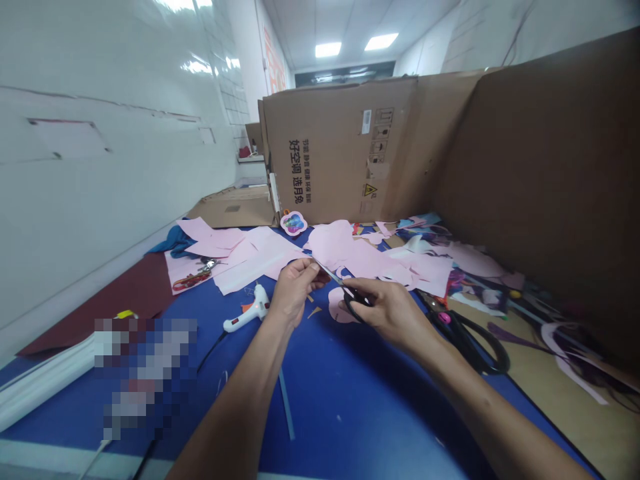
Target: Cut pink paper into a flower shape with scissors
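Note:
My right hand [393,308] grips a pair of scissors [359,299] with black handles, its fingers in the loops. The blades point up and to the left, toward the fingertips of my left hand [296,288]. Those fingers are pinched together beside the blade tips; what they hold is too small or hidden to make out. A pink paper cutout with a rounded edge [338,308] lies just below the scissors, on the blue tabletop [320,393]. To the left of my left hand rests a white glue gun [250,312], its cord trailing down.
Pink paper sheets [333,243] spread along the back, before a large cardboard box [340,153]. A flower-shaped piece [293,223] leans there. Larger black-handled scissors [483,343] lie right, beside scraps. A white roll [50,373] and maroon sheet [95,317] lie left.

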{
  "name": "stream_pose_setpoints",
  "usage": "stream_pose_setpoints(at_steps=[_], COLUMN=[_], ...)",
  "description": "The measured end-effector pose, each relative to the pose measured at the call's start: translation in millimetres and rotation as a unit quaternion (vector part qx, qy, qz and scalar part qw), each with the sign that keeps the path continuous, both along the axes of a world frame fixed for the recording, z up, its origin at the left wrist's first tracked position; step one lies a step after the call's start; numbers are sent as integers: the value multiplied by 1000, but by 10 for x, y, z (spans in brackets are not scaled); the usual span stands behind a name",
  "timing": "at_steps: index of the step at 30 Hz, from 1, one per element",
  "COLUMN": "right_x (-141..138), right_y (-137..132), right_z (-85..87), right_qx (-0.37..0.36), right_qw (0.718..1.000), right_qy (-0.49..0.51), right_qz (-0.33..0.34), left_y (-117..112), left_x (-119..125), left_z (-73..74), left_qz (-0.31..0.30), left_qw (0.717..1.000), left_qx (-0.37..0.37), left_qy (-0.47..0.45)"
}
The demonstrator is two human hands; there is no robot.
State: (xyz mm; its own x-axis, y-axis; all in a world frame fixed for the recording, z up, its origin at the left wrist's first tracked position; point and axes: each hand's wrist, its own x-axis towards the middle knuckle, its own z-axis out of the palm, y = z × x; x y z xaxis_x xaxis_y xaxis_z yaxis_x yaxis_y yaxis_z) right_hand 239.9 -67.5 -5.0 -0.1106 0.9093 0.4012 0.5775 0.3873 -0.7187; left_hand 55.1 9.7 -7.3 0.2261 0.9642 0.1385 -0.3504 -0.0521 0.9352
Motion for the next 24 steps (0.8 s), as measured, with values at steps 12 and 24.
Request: stream_pose_setpoints(at_steps=[12, 24], right_x=[5, -10], right_y=[-1, -19], right_z=[-5, 14], right_qx=[2, 14], right_qw=[1000, 999], right_qy=[-10, -33], right_qz=[-5, -23], left_y=[10, 18], left_x=[-18, -27], left_z=[-5, -2], left_qz=[-9, 7], left_qw=[1000, 1000], left_qx=[-14, -16], left_qy=[-10, -14])
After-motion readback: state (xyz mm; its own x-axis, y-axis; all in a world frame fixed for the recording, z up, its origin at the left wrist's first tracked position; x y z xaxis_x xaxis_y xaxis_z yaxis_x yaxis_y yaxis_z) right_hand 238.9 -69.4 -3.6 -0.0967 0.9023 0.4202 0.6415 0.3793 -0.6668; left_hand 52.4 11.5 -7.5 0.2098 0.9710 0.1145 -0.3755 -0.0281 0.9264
